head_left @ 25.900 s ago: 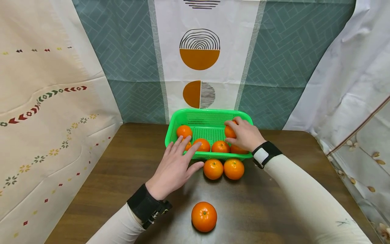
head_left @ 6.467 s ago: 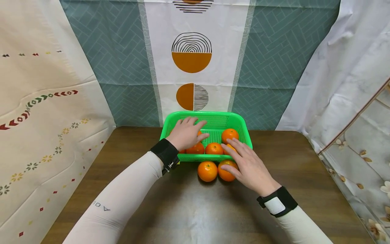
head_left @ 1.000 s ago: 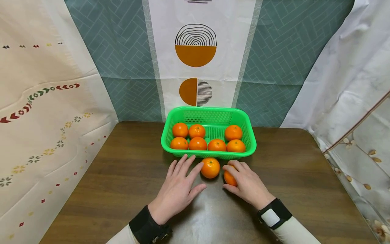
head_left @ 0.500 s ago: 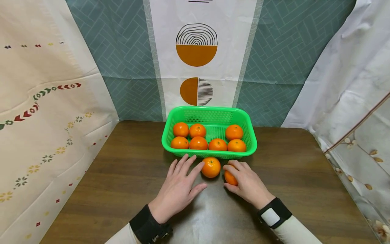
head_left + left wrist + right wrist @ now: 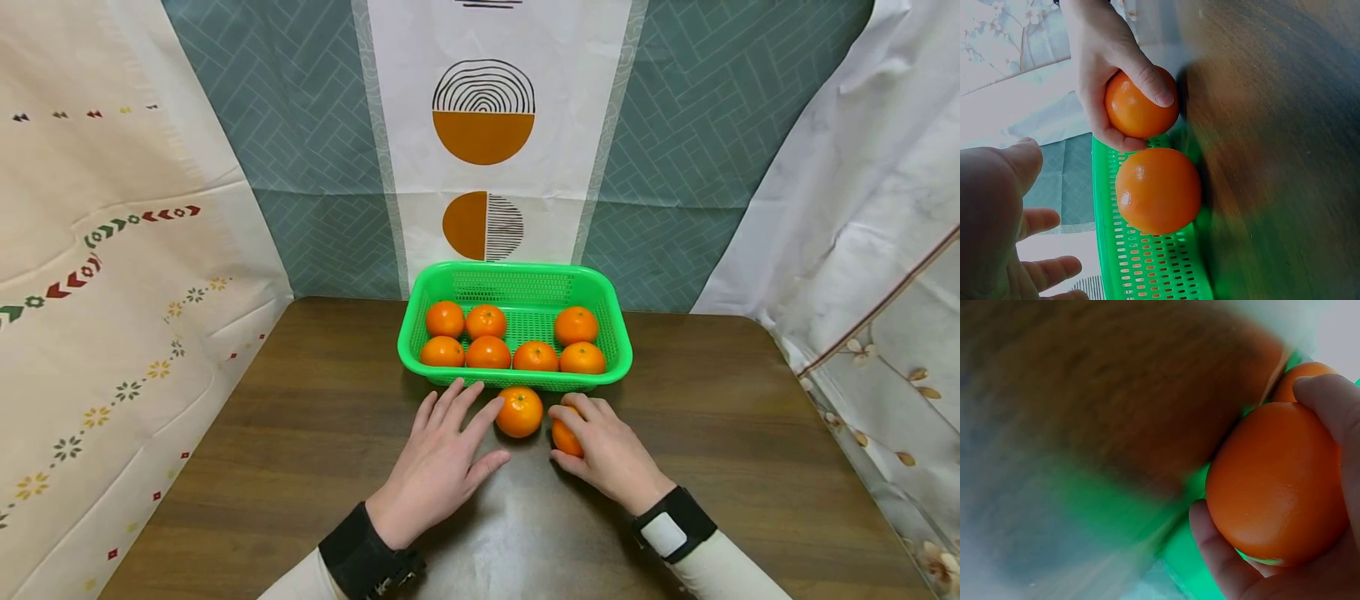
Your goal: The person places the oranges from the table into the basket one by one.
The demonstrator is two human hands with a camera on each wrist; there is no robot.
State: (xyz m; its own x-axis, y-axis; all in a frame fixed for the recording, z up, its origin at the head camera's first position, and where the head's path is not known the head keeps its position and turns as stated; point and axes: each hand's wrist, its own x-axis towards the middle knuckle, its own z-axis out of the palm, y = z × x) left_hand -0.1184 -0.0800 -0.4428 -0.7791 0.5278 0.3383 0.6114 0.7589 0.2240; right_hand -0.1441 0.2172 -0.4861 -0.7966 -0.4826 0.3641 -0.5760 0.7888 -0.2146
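Note:
In the head view my right hand (image 5: 611,454) grips an orange (image 5: 566,435) on the table, in front of the green basket. The right wrist view shows the thumb and fingers curled around that orange (image 5: 1279,487). A second orange (image 5: 520,412) sits just left of it, close to the basket's front wall. My left hand (image 5: 438,467) is held with spread fingers beside this second orange; a gap shows between them in the left wrist view. Several more oranges (image 5: 488,352) lie in the green basket (image 5: 517,381), most along its front side.
The brown wooden table (image 5: 315,417) carries the basket near its back edge. Behind hangs a patterned cloth (image 5: 315,192), with a cream cloth (image 5: 142,333) on the left and a white one (image 5: 847,208) on the right.
Over the last second, the hands and oranges stay put. Compared with several seconds ago, my left hand has come back from over the basket and my right hand now grips the right-hand front orange.

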